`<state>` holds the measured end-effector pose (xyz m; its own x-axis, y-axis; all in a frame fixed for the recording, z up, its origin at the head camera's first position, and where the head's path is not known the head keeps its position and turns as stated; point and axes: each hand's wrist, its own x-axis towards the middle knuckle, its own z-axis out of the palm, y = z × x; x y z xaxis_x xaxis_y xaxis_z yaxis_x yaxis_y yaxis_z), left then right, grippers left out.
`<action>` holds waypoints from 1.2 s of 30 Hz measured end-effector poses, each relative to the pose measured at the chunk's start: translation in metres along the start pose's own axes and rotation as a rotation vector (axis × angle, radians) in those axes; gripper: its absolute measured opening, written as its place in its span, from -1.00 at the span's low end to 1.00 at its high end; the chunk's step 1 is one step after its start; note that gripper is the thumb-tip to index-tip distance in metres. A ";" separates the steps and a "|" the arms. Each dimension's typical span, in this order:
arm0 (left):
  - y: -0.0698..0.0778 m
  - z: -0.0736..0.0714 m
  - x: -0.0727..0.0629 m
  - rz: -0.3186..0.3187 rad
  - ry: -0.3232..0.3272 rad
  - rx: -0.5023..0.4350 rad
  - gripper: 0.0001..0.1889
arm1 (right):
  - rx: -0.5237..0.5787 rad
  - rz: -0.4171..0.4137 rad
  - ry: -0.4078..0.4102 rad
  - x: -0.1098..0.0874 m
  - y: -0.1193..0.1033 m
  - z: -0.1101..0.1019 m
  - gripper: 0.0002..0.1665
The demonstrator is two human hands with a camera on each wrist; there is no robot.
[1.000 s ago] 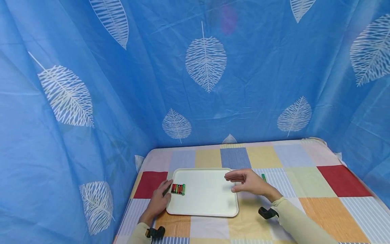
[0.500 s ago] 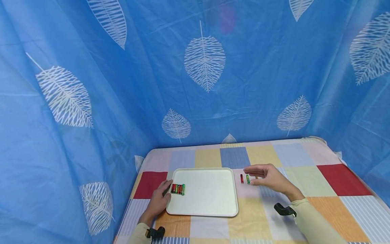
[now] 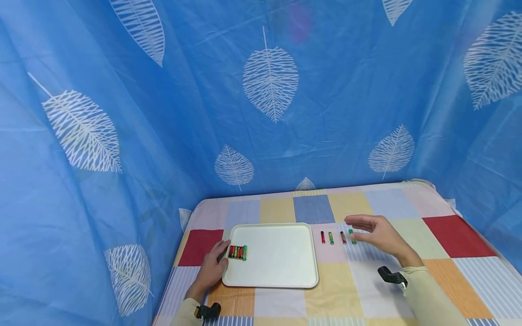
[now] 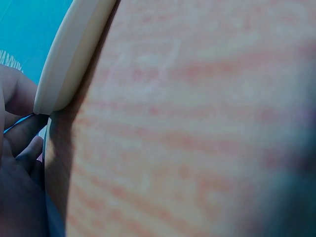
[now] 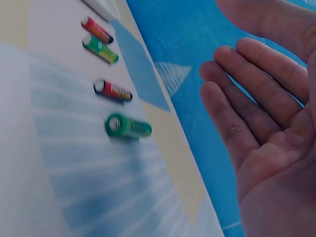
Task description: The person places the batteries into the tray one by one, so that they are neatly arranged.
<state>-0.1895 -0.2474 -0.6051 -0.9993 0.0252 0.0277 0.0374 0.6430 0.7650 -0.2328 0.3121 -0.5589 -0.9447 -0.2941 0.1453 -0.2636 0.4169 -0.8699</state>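
Drew right hand rightward, with grip spread like left hand at white rectangular tray, uncovering four red or green cylindrical batteries.

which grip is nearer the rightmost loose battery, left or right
Right. The right grip is just right of that battery, not touching it; the left grip is across the tray, at its left edge.

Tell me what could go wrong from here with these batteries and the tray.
The green battery nearest the right hand lies loose on its side on the tablecloth, so a clumsy touch might set it rolling. Also, the left hand is at the tray's left edge; a bump there could knock the row of batteries just inside that edge out of line.
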 end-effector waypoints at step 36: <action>0.000 -0.002 0.001 0.016 -0.006 -0.001 -0.35 | -0.077 0.121 0.004 0.004 0.041 0.003 -0.22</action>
<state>-0.1906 -0.2488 -0.6042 -0.9986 0.0397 0.0363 0.0534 0.6417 0.7651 -0.2467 0.3257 -0.5958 -0.9712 -0.2344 0.0435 -0.1617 0.5139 -0.8425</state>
